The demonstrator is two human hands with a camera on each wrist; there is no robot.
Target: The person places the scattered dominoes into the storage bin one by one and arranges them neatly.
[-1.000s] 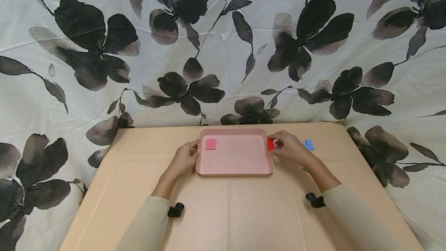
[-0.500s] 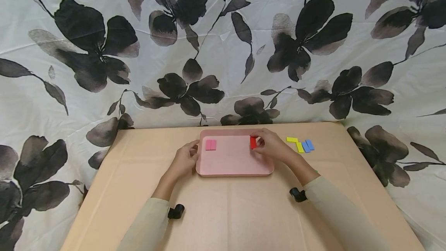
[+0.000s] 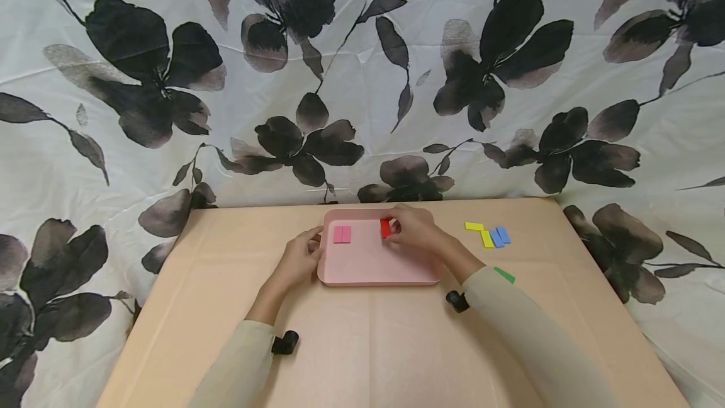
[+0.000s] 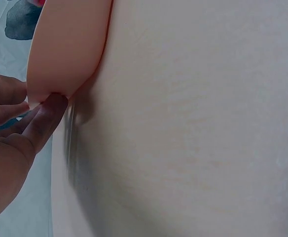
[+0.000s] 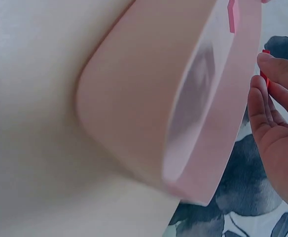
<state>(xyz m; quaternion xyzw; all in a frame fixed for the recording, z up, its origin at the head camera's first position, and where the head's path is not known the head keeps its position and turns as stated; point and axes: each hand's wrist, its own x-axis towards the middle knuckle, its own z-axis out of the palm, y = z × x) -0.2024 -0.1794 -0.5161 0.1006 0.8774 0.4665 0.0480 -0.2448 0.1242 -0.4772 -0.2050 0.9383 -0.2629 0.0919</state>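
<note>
A pink tray (image 3: 378, 274) lies on the table, two pink rectangular pieces (image 3: 342, 234) side by side in its left part. My left hand (image 3: 301, 255) holds the tray's left end, thumb low against its outer wall in the left wrist view. Over the tray's middle, toward the far side, my right hand (image 3: 415, 229) pinches a small red rectangular piece (image 3: 385, 228) between thumb and fingers. The right wrist view shows that red piece (image 5: 265, 79) partly covered by the fingertips, beyond the tray's wall (image 5: 129, 89).
Right of the tray lie two yellow pieces (image 3: 487, 239), two blue pieces (image 3: 501, 237) and a green piece (image 3: 505, 275), the green one close by my right sleeve. A floral cloth (image 3: 306, 150) hangs behind the table's far edge.
My right hand has carried the red piece leftward from beside the tray's right end to over its middle. The yellow and green pieces have come into view. My left hand stays put.
</note>
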